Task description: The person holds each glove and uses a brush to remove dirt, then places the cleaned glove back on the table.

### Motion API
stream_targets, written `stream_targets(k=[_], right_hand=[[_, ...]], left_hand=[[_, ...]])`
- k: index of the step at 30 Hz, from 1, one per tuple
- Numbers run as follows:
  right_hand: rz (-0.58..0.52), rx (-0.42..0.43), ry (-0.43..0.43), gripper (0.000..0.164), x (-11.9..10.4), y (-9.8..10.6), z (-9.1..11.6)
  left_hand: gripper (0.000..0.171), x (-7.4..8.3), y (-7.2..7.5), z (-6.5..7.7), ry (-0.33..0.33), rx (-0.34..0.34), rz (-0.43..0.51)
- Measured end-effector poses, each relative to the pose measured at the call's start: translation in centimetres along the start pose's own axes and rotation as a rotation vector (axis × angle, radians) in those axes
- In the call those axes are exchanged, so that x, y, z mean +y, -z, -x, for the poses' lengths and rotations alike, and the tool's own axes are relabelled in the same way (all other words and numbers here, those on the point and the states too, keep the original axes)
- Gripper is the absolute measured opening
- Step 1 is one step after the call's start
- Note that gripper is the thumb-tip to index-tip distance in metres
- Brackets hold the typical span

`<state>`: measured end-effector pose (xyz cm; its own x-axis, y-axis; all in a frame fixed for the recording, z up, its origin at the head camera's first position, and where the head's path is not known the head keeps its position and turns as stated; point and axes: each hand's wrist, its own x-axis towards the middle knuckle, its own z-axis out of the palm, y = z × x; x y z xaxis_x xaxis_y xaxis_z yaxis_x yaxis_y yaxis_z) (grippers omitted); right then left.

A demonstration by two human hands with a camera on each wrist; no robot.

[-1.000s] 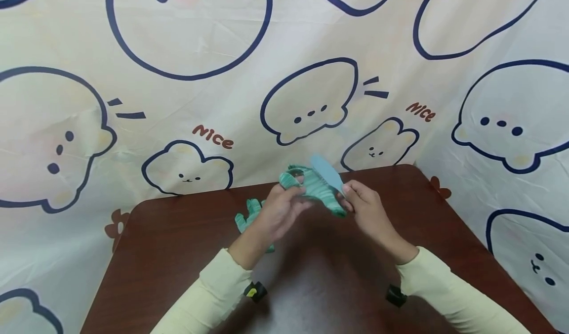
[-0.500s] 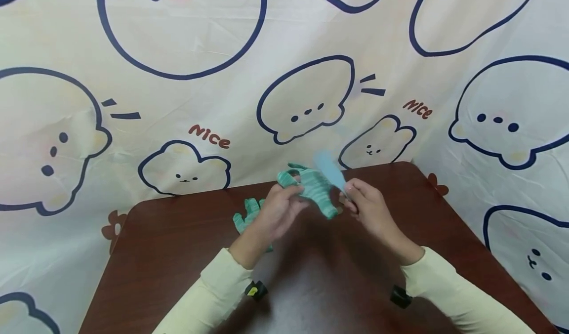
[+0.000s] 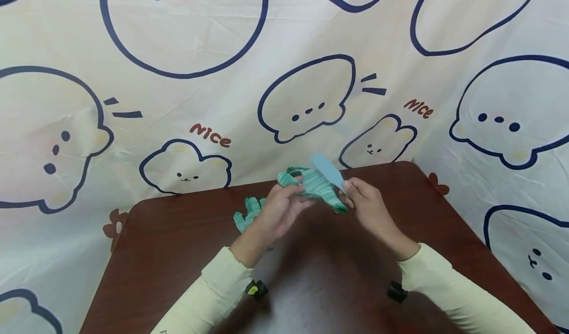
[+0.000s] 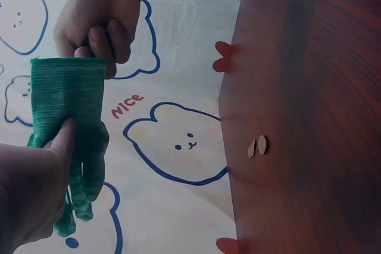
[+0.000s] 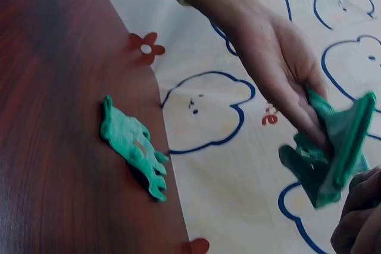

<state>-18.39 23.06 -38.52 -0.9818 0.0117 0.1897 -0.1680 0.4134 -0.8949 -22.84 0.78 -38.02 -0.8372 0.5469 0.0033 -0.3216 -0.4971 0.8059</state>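
My left hand (image 3: 284, 213) grips a green striped knit glove (image 3: 317, 183) near its finger end, above the far part of the table. In the left wrist view the glove's cuff (image 4: 68, 72) points up and its fingers hang down. My right hand (image 3: 366, 203) pinches the handle of a light blue, flat-headed brush (image 3: 328, 168). The brush head lies against or just over the glove's upper side; exact contact is unclear. Both wrist views hide the brush. A second green glove (image 5: 134, 144) lies on the table, partly behind my left forearm in the head view.
The dark red-brown table (image 3: 178, 255) has rounded far corners. A white printed cloth (image 3: 222, 102) hangs right behind it and along the sides. Two small tan flakes (image 4: 262, 144) show on the tabletop in the left wrist view.
The brush swung up off the glove, blurred, half a second ago, and is now back down by it. The glove's cuff end dipped, then rose rightward. Both grips stay the same.
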Motion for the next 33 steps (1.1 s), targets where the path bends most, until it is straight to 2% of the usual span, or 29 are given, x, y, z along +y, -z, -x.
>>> stream_targets(k=[4,7,13,17,22,33], right_hand=[[0.024,0.047,-0.039,0.040,0.8,1.2,-0.3],[-0.012,0.062,-0.061,0.039,1.1,2.1,-0.3],[-0.139,0.002,-0.056,0.041,-0.3,2.1,0.5],[-0.093,-0.063,-0.014,0.038,-1.2,0.8,1.3],[-0.011,-0.117,0.031,0.034,-1.5,-0.5,1.2],[0.008,-0.016,-0.012,0.039,-0.4,0.0,0.6]], left_hand=[[0.057,0.1,0.1,0.3,-0.024,-0.005,0.031],[0.056,0.2,0.2,0.3,-0.043,0.003,0.040],[0.050,-0.6,0.3,-0.2,-0.008,-0.013,0.044],[0.046,-1.1,-0.1,-0.5,-0.006,-0.037,0.020],[0.053,-0.5,-0.6,-0.2,-0.017,-0.041,-0.012],[0.059,-0.2,-0.2,-0.1,0.018,0.018,-0.040]])
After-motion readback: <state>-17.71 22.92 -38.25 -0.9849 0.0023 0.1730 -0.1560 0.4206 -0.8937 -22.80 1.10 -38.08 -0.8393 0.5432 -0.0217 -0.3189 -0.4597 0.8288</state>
